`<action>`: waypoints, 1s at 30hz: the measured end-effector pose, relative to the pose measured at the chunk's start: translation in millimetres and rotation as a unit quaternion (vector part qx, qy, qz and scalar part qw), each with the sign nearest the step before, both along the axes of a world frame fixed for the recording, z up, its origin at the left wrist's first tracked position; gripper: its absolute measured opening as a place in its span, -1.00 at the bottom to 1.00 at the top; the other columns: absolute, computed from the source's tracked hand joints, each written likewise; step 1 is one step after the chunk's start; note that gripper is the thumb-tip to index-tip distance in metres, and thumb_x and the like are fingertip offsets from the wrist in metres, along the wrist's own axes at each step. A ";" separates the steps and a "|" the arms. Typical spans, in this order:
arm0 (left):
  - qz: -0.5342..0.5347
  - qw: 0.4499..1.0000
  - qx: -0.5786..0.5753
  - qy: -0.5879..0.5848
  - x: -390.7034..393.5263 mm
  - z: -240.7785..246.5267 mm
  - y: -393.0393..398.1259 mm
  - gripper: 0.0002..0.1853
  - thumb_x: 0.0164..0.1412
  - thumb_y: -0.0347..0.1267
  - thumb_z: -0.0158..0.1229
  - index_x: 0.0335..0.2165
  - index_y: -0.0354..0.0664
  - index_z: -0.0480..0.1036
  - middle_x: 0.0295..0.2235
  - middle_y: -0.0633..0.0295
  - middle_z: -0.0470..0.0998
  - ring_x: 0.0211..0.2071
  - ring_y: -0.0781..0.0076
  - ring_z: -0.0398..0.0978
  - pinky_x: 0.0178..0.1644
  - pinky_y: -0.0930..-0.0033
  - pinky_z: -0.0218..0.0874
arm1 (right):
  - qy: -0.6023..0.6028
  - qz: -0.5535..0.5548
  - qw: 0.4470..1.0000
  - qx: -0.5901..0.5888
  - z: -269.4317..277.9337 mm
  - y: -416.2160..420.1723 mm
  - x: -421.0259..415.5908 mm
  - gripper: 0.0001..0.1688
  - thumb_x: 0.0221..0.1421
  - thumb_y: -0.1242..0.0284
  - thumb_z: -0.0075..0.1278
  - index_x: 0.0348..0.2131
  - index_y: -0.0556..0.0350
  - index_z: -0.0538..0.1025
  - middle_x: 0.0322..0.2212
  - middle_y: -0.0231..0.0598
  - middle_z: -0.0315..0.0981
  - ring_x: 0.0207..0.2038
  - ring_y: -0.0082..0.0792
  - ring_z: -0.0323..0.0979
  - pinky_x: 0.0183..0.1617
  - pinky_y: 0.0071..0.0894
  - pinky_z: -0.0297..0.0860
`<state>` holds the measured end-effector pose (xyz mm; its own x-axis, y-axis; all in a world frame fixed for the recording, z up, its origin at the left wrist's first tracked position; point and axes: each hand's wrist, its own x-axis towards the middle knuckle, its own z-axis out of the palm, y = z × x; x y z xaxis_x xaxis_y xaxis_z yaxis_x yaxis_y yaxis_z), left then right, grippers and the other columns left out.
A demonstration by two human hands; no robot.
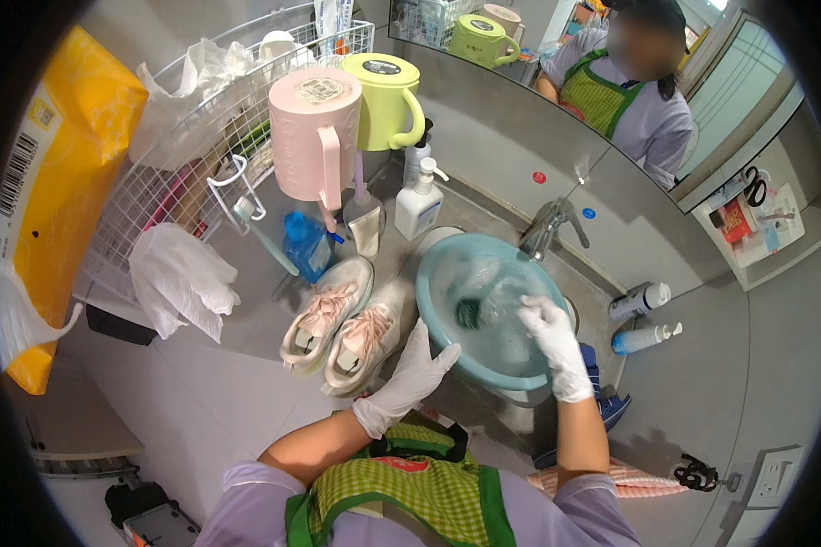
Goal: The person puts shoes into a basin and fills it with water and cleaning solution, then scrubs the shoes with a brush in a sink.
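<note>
A light-blue plastic basin [432,301] of cloudy, sudsy water stands at the sink below the metal faucet [547,225]. A dark green scrubbing pad [468,312] lies in the water. My right hand [554,345], in a white glove, is over the basin's right side; its fingers are curled near the water, and whether they hold anything is unclear. My left hand [410,376], gloved too, is at the basin's lower left rim with thumb and fingers apart and nothing in it. Just left of the basin, a pair of pale sneakers [345,325] with pink laces rests on the counter.
Left of the faucet stand a white pump bottle [419,205], a blue bottle [306,246] and a toothbrush [267,236]. Pink [301,143] and green [383,102] mugs hang upside down by a wire basket [178,137]. Two bottles [640,301] stand at right, near blue shoes [612,407].
</note>
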<state>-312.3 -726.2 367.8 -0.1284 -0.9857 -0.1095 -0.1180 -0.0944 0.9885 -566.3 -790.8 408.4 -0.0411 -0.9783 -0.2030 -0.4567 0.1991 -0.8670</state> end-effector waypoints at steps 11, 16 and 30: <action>-0.030 0.999 -0.004 0.017 -2.5 -8.1 -3.4 -0.14 0.25 -0.17 0.17 0.29 -0.38 -0.05 0.23 -0.17 0.16 0.27 -0.02 0.11 0.35 0.14 -0.13 | -0.064 -0.028 0.997 -0.019 -40.6 -25.7 2.6 -0.66 0.18 0.34 0.09 -0.10 0.15 0.52 -0.38 -0.34 0.49 -0.33 -0.53 0.39 -0.20 -0.51 0.34; -0.010 0.997 0.011 0.070 2.0 -5.4 -3.4 -0.20 0.23 -0.24 0.18 0.27 -0.37 0.00 0.20 -0.14 0.21 0.24 0.04 0.15 0.33 0.16 -0.09 | 0.069 -0.037 0.997 -0.029 -2.6 -8.5 -37.4 -0.68 0.14 0.36 0.08 -0.15 0.16 0.56 -0.45 -0.20 0.54 -0.40 -0.43 0.45 -0.26 -0.43 0.37; -0.044 0.998 0.049 -0.007 3.5 10.1 -7.0 -0.16 0.28 -0.19 0.14 0.28 -0.51 -0.04 0.27 -0.17 0.10 0.33 0.10 0.01 0.39 0.24 -0.24 | 0.092 -0.033 0.995 0.019 26.1 8.9 -20.6 -0.59 0.07 0.25 -0.02 -0.18 0.14 0.57 -0.29 0.04 0.59 -0.20 -0.06 0.57 -0.07 -0.20 0.42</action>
